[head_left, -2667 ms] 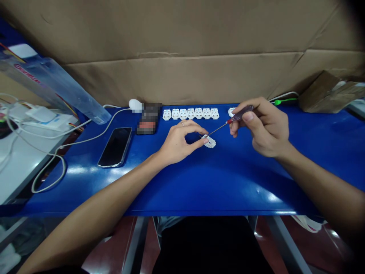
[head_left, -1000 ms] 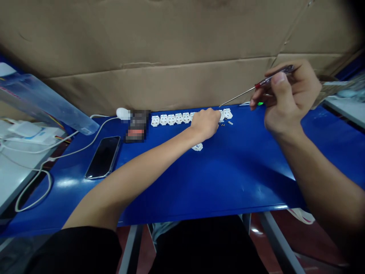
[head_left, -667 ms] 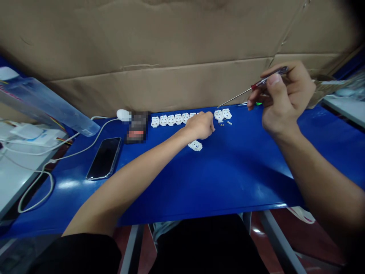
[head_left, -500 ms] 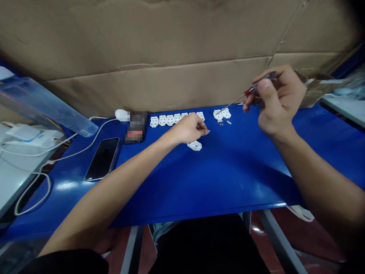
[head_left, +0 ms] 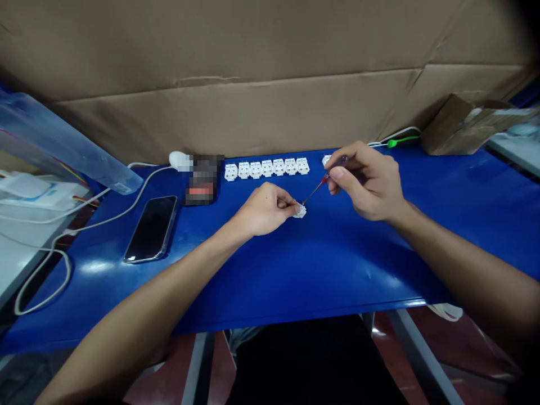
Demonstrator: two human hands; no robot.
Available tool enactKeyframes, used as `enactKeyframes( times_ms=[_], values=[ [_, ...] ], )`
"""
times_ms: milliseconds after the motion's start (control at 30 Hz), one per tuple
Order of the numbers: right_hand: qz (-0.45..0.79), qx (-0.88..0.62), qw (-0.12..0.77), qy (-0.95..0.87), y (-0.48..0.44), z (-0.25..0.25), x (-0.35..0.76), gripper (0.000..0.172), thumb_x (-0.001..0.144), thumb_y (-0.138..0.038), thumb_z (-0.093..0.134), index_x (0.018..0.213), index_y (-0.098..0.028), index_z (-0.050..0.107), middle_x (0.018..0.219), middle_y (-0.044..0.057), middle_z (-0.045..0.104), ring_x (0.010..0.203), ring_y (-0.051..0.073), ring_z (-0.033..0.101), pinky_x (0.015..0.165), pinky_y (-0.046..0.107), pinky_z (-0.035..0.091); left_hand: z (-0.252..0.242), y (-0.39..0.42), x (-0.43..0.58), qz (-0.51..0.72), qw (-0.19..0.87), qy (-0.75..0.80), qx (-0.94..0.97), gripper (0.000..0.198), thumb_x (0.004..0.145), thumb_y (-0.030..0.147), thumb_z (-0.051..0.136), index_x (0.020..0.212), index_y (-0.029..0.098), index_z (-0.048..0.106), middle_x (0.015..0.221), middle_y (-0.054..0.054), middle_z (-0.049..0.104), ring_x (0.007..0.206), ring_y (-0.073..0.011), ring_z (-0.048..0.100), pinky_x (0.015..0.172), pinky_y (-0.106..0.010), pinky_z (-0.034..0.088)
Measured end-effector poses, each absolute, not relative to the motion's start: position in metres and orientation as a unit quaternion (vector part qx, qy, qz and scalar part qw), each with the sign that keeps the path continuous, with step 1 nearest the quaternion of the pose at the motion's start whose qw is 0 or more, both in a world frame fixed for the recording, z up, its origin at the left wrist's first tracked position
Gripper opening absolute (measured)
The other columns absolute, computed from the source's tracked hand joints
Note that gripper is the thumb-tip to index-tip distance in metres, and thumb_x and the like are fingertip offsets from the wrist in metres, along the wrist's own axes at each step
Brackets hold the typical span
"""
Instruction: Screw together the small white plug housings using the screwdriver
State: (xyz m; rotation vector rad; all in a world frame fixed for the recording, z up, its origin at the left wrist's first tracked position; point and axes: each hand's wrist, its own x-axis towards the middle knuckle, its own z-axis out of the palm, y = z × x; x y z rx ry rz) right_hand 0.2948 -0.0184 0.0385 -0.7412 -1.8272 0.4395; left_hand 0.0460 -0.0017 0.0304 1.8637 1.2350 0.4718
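My left hand [head_left: 270,211] pinches a small white plastic piece [head_left: 300,212], which looks like a socket insert, low over the blue table. Its fingers cover much of that piece. In my right hand [head_left: 371,180] is a screwdriver [head_left: 324,180] with a clear handle and a red collar. The shaft slants down to the left, and its tip meets the white piece beside my left fingertips. A tiny brass-coloured spot shows at the tip, too small to make out. Behind my right hand, another white piece [head_left: 326,160] is partly hidden.
Several similar white pieces [head_left: 266,167] stand in a row along the back of the blue table [head_left: 295,275]. To the left lie a phone [head_left: 152,229], a blurred-out dark item [head_left: 203,181] and a white cable [head_left: 67,270]. A cardboard box [head_left: 451,126] stands back right.
My right hand has brought the screwdriver left and down from the pieces at the back. My left hand now grips the white piece that lay on the table.
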Motion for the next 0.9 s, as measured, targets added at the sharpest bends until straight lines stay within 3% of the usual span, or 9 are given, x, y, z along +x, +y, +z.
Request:
enactKeyframes(
  times_ms=[300,900],
  values=[
    [0.153,-0.314,0.522,-0.778,-0.0208,0.0373,0.2975,0.011,0.112,-0.039,0.072,0.113,-0.029,0.075,0.079,-0.002,0.079,0.059,0.015,0.073,0.057,0.031,0.062,0.0273,-0.0049,0.0459,0.200,0.431,0.482,0.736,0.019,0.096,0.032,0.078,0.099,0.020,0.092,0.085,-0.010,0.083,0.074,-0.0214,0.068,0.070,-0.038,0.048],
    [0.064,-0.266,0.444,-0.853,-0.0219,0.0399,0.3006,0.012,0.110,-0.039,0.070,0.115,-0.031,0.076,0.091,0.001,0.084,0.068,0.019,0.079,0.061,0.034,0.061,0.0288,-0.0090,0.0515,0.187,0.412,0.494,0.742,0.015,0.097,0.024,0.077,0.098,0.017,0.090,0.092,-0.012,0.087,0.082,-0.0242,0.078,0.077,-0.039,0.057]
  ],
)
